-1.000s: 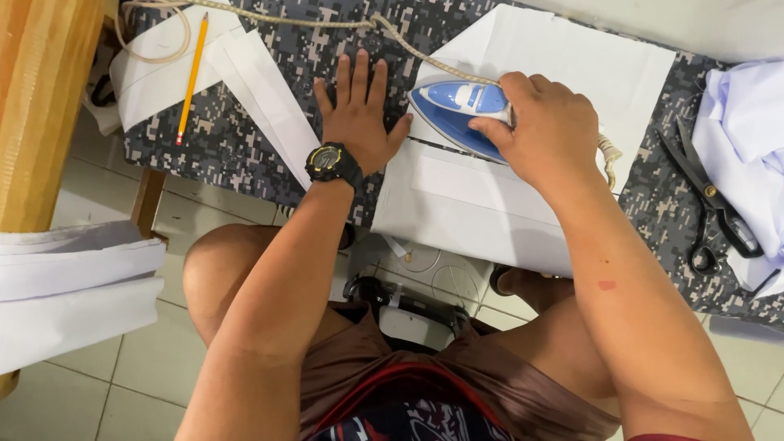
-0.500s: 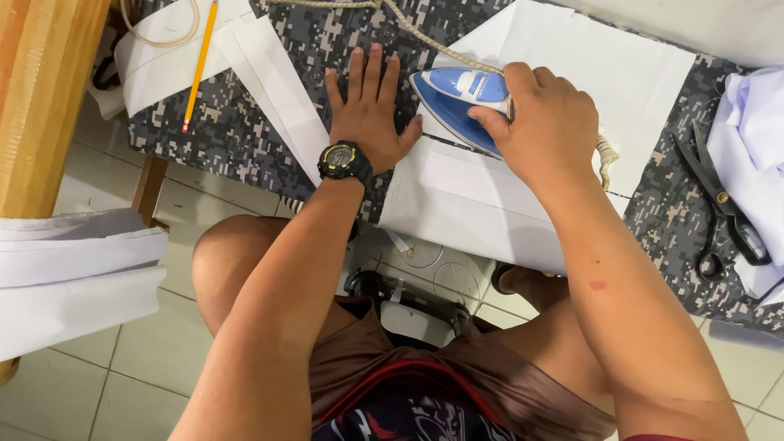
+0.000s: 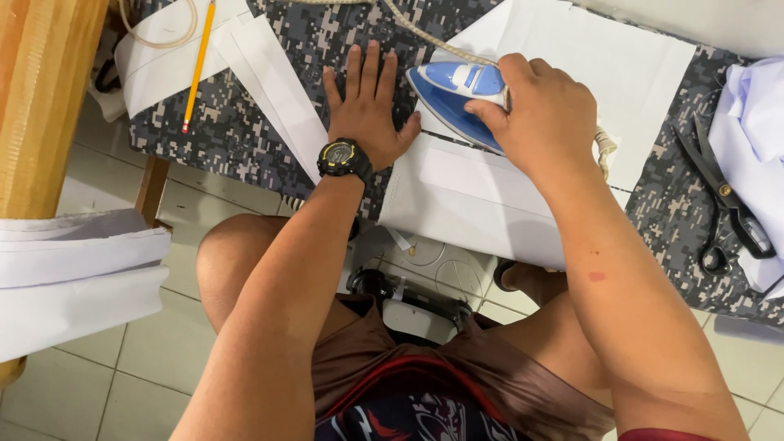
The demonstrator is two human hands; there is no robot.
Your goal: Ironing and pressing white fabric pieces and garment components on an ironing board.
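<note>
My right hand (image 3: 545, 114) grips the handle of a blue and white iron (image 3: 454, 100), which rests on a white fabric piece (image 3: 482, 192) that hangs over the near edge of the ironing surface. My left hand (image 3: 365, 104), with a black wristwatch (image 3: 344, 158), lies flat with fingers spread on the grey camouflage cover (image 3: 245, 131), its thumb against the left edge of the white fabric, just left of the iron's tip.
A yellow pencil (image 3: 198, 64) lies on white fabric strips (image 3: 269, 82) at the left. Black scissors (image 3: 723, 196) lie at the right beside a heap of white cloth (image 3: 755, 122). Folded white cloth (image 3: 77, 278) is stacked at the lower left by a wooden post (image 3: 37, 98).
The view has shifted slightly. My right hand and the iron have stayed nearly in place on the white fabric, and my left hand remains flat beside it.
</note>
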